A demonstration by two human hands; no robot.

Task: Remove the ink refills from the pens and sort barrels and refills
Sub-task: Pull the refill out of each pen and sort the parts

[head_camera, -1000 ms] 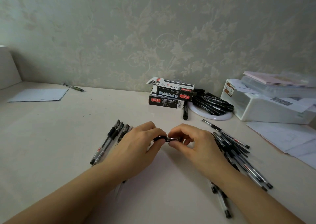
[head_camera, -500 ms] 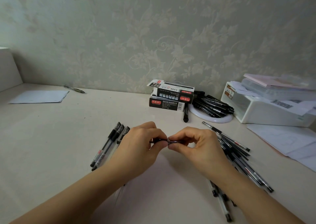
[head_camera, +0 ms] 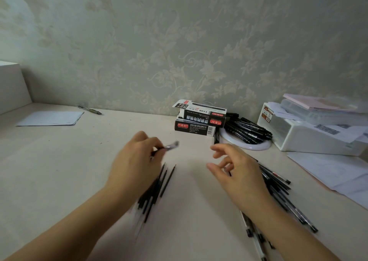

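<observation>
With the left hand (head_camera: pixel 137 161) pinching a blurred pen part (head_camera: pixel 169 146) above the refills (head_camera: pixel 157 187) on the tabletop (head_camera: pixel 59 161) and the right hand (head_camera: pixel 237 173) loosely spread and empty, sorting is underway; next, deposit the part, then take another from the pens (head_camera: pixel 278 189).

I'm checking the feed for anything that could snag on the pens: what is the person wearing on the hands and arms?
Nothing that shows. The left hand and right hand are bare, with no gloves, rings, watch or bands in view. Both forearms are bare down to the bottom edge of the picture, so no sleeves show. The picture is motion-blurred, so fine details such as nails cannot be made out.
</observation>
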